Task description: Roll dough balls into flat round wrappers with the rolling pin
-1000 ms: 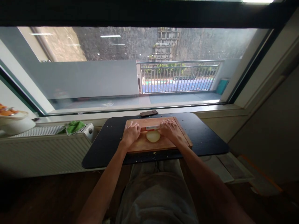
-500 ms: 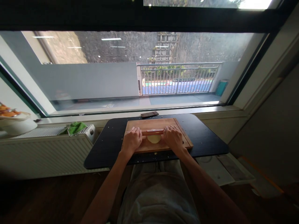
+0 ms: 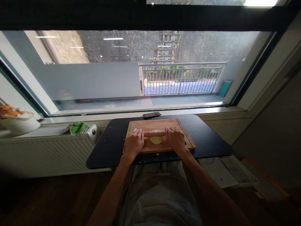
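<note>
A wooden rolling pin [image 3: 154, 133] lies crosswise over a flat, pale yellow piece of dough [image 3: 156, 140]. My left hand [image 3: 134, 141] is closed around the pin's left end, and my right hand [image 3: 175, 138] grips the right end. Under the dough is a wooden cutting board [image 3: 150, 123] with a groove near its right side. Dough shows on both the far and near sides of the pin. The pin's ends are hidden beneath my fingers.
The board rests on a black table [image 3: 207, 138] dotted with small crumbs. A dark flat object [image 3: 151, 115] lies at the table's far edge by the window. To the left, a green cloth [image 3: 79, 127] lies on a white radiator [image 3: 54, 153], near a white pot [image 3: 20, 122].
The pin has turned slightly, so its printed marking faces up differently, and more dough shows beyond it. Both hands keep their hold. The whole view has shifted a little.
</note>
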Motion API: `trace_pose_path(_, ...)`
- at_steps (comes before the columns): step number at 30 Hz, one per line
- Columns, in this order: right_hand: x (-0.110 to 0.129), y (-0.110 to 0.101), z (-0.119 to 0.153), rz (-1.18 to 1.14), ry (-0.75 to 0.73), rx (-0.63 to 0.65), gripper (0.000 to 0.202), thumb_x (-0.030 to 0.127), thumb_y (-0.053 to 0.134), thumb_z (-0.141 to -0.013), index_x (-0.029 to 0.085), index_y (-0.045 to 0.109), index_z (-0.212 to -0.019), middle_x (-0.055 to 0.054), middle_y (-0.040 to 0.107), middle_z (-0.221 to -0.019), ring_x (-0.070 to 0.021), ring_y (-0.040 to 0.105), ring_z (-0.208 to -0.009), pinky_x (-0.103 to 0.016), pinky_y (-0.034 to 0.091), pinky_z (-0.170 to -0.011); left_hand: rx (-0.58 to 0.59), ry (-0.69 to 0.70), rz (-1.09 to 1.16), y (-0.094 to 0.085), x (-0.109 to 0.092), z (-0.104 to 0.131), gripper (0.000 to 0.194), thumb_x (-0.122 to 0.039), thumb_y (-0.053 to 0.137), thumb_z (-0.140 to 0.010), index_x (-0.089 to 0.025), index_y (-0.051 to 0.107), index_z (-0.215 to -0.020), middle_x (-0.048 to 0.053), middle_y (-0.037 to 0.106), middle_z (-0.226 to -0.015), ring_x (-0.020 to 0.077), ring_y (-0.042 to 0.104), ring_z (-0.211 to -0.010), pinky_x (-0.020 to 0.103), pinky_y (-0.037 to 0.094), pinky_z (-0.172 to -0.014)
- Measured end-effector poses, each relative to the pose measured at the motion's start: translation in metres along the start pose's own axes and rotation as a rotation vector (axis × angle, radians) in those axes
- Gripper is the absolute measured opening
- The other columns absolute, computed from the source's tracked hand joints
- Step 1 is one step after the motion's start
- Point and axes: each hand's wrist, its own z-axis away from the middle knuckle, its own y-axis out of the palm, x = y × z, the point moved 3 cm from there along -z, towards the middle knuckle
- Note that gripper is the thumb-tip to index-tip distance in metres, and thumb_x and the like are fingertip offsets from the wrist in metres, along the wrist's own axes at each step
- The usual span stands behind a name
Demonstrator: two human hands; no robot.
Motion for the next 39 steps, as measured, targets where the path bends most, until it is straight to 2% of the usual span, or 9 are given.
trace_pose_path(5,-0.003,0.011,-0.008,-0.033,-0.033,0.046,0.044,0.029,0.038,-0.117,0.018,0.078,-0.106,-0.013,0.084,-0.109,-0.0230,0.075,-0.104,-0.031,0.044,-0.104,-0.032,0.011,0.038,0.011,0.007,-0.003,0.050,-0.033,0.036,-0.115,-0.011,0.070,-0.145,0.016,0.072,-0.150,0.0299,0.056,-0.153,0.043,0.046,-0.126)
trace_pose_path(11,-0.005,0.023,-0.024,-0.024,-0.028,0.129,0.047,0.027,0.035,-0.115,0.009,0.070,-0.141,-0.021,0.076,-0.138,-0.0258,0.068,-0.131,-0.035,0.041,-0.119,0.032,-0.004,0.001,0.010,0.004,-0.021,0.051,-0.031,0.034,-0.114,-0.011,0.072,-0.141,0.015,0.070,-0.152,0.0318,0.047,-0.160,0.049,0.040,-0.130)
trace_pose_path(13,-0.005,0.023,-0.029,-0.013,-0.012,0.155,0.052,0.026,0.035,-0.114,0.007,0.060,-0.155,-0.023,0.069,-0.150,-0.0277,0.062,-0.143,-0.039,0.041,-0.123,0.080,-0.004,-0.015,0.009,0.003,-0.030,0.050,-0.028,0.034,-0.112,-0.011,0.075,-0.134,0.016,0.073,-0.148,0.0320,0.047,-0.160,0.049,0.040,-0.130)
trace_pose_path(17,-0.010,0.018,-0.036,0.013,-0.019,0.228,0.065,0.028,0.041,-0.111,0.010,0.036,-0.173,-0.024,0.041,-0.175,-0.0323,0.047,-0.159,-0.047,0.044,-0.123,0.143,0.021,-0.043,0.010,0.005,-0.044,0.045,-0.029,0.040,-0.110,-0.014,0.076,-0.132,0.018,0.074,-0.146,0.0345,0.050,-0.158,0.057,0.040,-0.129)
trace_pose_path(23,-0.030,0.017,-0.057,0.009,-0.230,0.369,0.069,0.041,0.046,-0.112,0.019,0.034,-0.176,-0.020,0.029,-0.182,-0.0385,0.027,-0.168,-0.061,0.026,-0.134,0.150,0.010,-0.017,0.015,0.009,-0.056,0.047,-0.029,0.046,-0.106,-0.018,0.071,-0.145,0.016,0.063,-0.161,0.0348,0.046,-0.161,0.058,0.037,-0.132)
trace_pose_path(26,-0.038,0.027,-0.066,-0.067,-0.331,0.463,0.066,0.037,0.041,-0.114,0.018,0.032,-0.177,-0.019,0.028,-0.182,-0.0361,0.023,-0.170,-0.060,0.026,-0.135,0.158,0.016,-0.034,0.017,0.008,-0.059,0.051,-0.026,0.041,-0.106,-0.017,0.069,-0.148,0.014,0.062,-0.162,0.0326,0.046,-0.161,0.054,0.036,-0.133)
trace_pose_path(29,-0.042,0.034,-0.067,-0.157,-0.390,0.458,0.069,0.034,0.040,-0.113,0.015,0.027,-0.178,-0.020,0.031,-0.181,-0.0354,0.019,-0.171,-0.061,0.024,-0.137,0.161,-0.003,-0.047,0.019,0.007,-0.059,0.052,-0.025,0.040,-0.105,-0.015,0.072,-0.144,0.014,0.066,-0.158,0.0329,0.048,-0.159,0.052,0.038,-0.132)
trace_pose_path(36,-0.048,0.038,-0.054,-0.372,-0.504,0.429,0.066,0.033,0.035,-0.116,0.019,0.023,-0.179,-0.017,0.032,-0.181,-0.0316,0.019,-0.172,-0.065,0.022,-0.138,0.107,-0.012,-0.067,0.014,0.006,-0.058,0.051,-0.027,0.048,-0.099,-0.019,0.076,-0.142,0.012,0.067,-0.157,0.0360,0.049,-0.158,0.060,0.036,-0.133)
trace_pose_path(39,-0.052,0.041,-0.047,-0.457,-0.503,0.449,0.065,0.037,0.037,-0.117,0.027,0.021,-0.180,-0.013,0.036,-0.180,-0.0309,0.023,-0.171,-0.064,0.030,-0.137,0.125,-0.013,-0.045,0.011,0.007,-0.059,0.053,-0.026,0.047,-0.099,-0.022,0.074,-0.144,0.009,0.067,-0.157,0.0336,0.050,-0.157,0.059,0.035,-0.134)
